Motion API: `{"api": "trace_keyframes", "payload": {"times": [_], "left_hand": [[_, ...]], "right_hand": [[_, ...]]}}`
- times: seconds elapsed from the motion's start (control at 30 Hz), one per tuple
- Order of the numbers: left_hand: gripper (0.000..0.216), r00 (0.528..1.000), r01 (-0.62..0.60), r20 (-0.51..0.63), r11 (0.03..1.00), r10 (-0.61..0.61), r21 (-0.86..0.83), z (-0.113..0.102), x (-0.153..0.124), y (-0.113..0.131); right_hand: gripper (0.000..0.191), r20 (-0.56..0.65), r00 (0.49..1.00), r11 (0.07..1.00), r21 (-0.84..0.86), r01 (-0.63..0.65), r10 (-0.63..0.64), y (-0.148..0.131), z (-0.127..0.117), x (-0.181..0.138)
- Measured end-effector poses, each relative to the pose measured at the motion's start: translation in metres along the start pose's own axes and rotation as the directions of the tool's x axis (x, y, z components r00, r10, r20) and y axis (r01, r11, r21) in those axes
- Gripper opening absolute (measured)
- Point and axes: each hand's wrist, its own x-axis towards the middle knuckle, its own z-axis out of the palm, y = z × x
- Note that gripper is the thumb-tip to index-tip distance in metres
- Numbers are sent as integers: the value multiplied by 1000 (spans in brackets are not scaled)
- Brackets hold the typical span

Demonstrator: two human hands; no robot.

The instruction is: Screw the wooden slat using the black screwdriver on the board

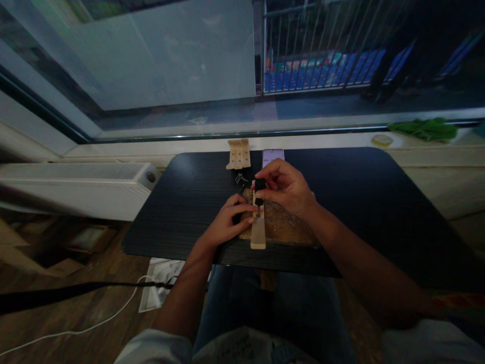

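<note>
My right hand [290, 189] grips a short screwdriver [260, 186] by its black handle, fingertips around the top. The screwdriver stands upright with its shaft pointing down at a narrow pale wooden piece [258, 236]. My left hand [229, 218] holds that piece from the left, its thumb and fingers close to the screwdriver's tip. Whether a screw sits under the tip is too small to tell. Beneath the wooden piece lies a worn brown board [290, 225] with a pitted surface. Several loose screws [240, 178] lie on the table just beyond my left hand.
On the black table [170, 202], similar pale wooden pieces [239, 153] and a phone [273, 155] lie at the far edge. Green leaves [426, 130] and a small yellow item [382, 140] rest on the windowsill. A white radiator [79, 187] stands at the left.
</note>
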Motion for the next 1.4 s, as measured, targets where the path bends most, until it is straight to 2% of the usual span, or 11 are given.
{"api": "trace_keyframes", "payload": {"times": [0.43, 0.5, 0.67, 0.87, 0.97, 1.1, 1.4], "left_hand": [[30, 1000, 12, 11, 1000, -12, 19, -1, 1, 2], [30, 1000, 16, 14, 1000, -16, 22, -1, 1, 2], [29, 1000, 16, 1, 1000, -16, 3, -1, 0, 1], [29, 1000, 22, 15, 1000, -22, -20, -1, 0, 1], [29, 999, 27, 19, 1000, -27, -11, -1, 0, 2], [30, 1000, 16, 4, 1000, -16, 14, -1, 0, 3], [32, 999, 40, -3, 999, -40, 24, -1, 1, 5]], "right_hand": [[26, 4, 1000, 997, -78, 26, -25, 0, 1, -2], [28, 35, 999, 996, -83, 20, -17, -1, 1, -2], [24, 204, 979, 999, -46, 8, 2, -7, 0, -6], [26, 278, 959, 985, 135, -104, 64, -6, 1, -6], [24, 259, 963, 980, 162, -116, 71, -6, 2, -5], [22, 217, 976, 986, 153, -66, 32, -7, 3, -3], [30, 129, 988, 996, -19, -82, 84, -4, 2, -3]]}}
